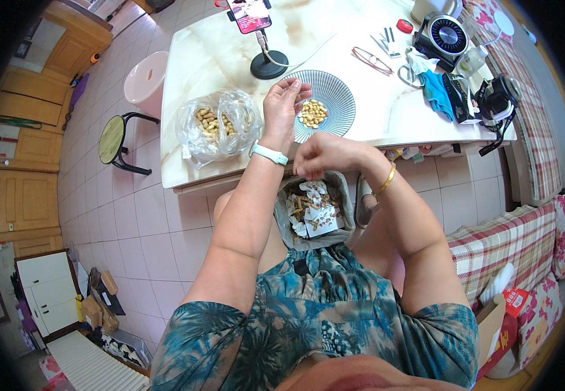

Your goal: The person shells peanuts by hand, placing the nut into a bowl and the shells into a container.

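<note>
My left hand (285, 100), with a pale watch at its wrist, is over the left rim of a blue-and-white striped plate (341, 105). Its thumb and fingers are bent towards each other; whether something small sits between them cannot be made out. A heap of shelled peanuts (313, 114) lies on the plate. Above the far side of a lined waste bin (348, 215), my right hand (324, 154) hangs with curled fingers, their tips partly hidden. Peanut shells (302, 207) and crumpled tissue fill the bin between my legs. Left of my left hand stands a clear plastic bag (243, 105) holding unshelled peanuts (209, 122).
On the marble-patterned table (199, 58), a phone (250, 14) stands on a round-based holder (268, 65). Spectacles (372, 60), scissors (408, 76), a blue cloth (436, 94) and a small fan (448, 35) lie towards the right. A stool (111, 139) is at the left.
</note>
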{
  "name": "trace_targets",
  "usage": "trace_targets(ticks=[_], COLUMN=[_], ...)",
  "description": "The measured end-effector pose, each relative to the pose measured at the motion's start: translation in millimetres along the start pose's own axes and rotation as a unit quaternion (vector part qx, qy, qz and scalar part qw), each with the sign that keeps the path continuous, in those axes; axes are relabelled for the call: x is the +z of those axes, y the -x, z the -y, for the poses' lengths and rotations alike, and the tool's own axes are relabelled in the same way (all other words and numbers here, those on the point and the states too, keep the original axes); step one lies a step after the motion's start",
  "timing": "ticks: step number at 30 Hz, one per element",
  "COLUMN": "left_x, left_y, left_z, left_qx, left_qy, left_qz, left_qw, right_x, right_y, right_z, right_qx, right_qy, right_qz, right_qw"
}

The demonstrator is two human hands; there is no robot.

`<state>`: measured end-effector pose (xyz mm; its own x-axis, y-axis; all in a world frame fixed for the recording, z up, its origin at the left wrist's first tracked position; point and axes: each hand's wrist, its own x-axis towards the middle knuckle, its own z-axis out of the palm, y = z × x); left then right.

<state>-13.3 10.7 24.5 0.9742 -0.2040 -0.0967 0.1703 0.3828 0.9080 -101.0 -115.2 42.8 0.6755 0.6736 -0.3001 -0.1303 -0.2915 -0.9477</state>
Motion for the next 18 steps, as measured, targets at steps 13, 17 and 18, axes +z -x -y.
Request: trace_targets(ticks=[13, 17, 18], left_x=[-2, -5, -4], left_y=[-1, -1, -1], left_z=[0, 0, 0], left_qx=[-0.014, -0.012, -0.012], left_qy=[0.005, 0.010, 0.011], left_qz=[-0.011, -0.006, -0.006], left_qw=[1.000, 1.000, 1.000], right_x=[27, 27, 25], right_y=[-16, -10, -5], right_z=[-13, -5, 1], right_qx=[0.080, -0.002, -0.016], right_qy=[0.199, 0.230, 0.225], right_qz=[0.133, 0.136, 0.117], right_qw=[0.968, 0.964, 0.967])
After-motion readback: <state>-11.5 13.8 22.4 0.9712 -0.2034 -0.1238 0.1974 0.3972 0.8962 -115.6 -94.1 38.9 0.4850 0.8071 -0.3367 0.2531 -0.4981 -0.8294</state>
